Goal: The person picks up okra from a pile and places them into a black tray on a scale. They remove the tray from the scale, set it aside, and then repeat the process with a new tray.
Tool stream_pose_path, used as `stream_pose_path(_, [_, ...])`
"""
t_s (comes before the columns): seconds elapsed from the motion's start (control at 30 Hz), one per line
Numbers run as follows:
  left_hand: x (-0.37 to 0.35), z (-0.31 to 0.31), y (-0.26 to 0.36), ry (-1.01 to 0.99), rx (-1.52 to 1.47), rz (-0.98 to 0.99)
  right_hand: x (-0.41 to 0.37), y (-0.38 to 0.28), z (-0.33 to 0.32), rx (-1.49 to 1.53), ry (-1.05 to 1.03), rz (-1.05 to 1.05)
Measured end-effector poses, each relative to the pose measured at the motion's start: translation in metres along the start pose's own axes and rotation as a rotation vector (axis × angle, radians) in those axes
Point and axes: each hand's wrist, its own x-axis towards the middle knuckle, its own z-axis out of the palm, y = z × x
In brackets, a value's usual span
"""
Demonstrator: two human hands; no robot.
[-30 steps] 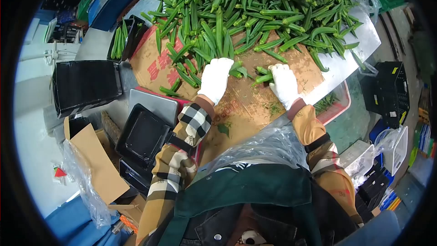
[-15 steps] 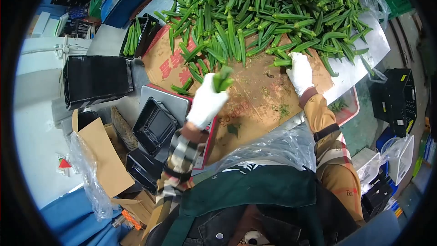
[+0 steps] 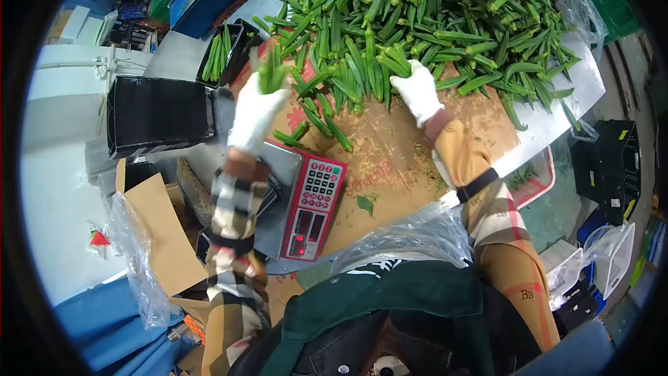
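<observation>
okra heap (image 3: pixel 445 28), one, with too many pods to count, spreads over one flat cardboard sheet (image 3: pixel 390 150). two white-gloved hands are in view, each with one bunch. the left hand (image 3: pixel 257 115) is closed round the left bunch (image 3: pixel 270 76), whose blurred pods poke out past the far side of the glove; i cannot tell how many. the right hand (image 3: pixel 419 94) is clamped on the right bunch (image 3: pixel 394 63), a few pods jutting leftward out of its grip, over the heap's near edge. one black tray (image 3: pixel 242 45), with a row of pods (image 3: pixel 217 56) in it, sits just beyond and left of the left hand. one scale (image 3: pixel 316 202), its red display (image 3: pixel 300 245) lit, lies partly under the left sleeve (image 3: pixel 233 219). one leaf (image 3: pixel 365 204) rests right of the scale. one open carton (image 3: pixel 163 230) stands farther left, one black crate (image 3: pixel 609 170) well to the right.
</observation>
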Motion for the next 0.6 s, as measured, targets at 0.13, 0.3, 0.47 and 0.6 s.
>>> stream_pose_path(0.13, [0.053, 0.05, -0.059, -0.007, 0.496, 0.125, 0.008, -0.01, 0.043, -0.242, 0.011, 0.137])
stream_pose_path(0.3, [0.063, 0.093, -0.102, 0.075, 0.617, 0.08, 0.013, -0.029, 0.044, -0.401, -0.038, 0.19])
stream_pose_path(0.47, [0.057, 0.083, -0.056, 0.055, 0.531, 0.469, 0.035, 0.016, 0.029, 0.158, -0.226, 0.06])
stream_pose_path(0.6, [0.052, 0.096, -0.056, -0.182, 0.658, 0.716, 0.012, -0.01, -0.01, 0.551, -0.419, 0.38])
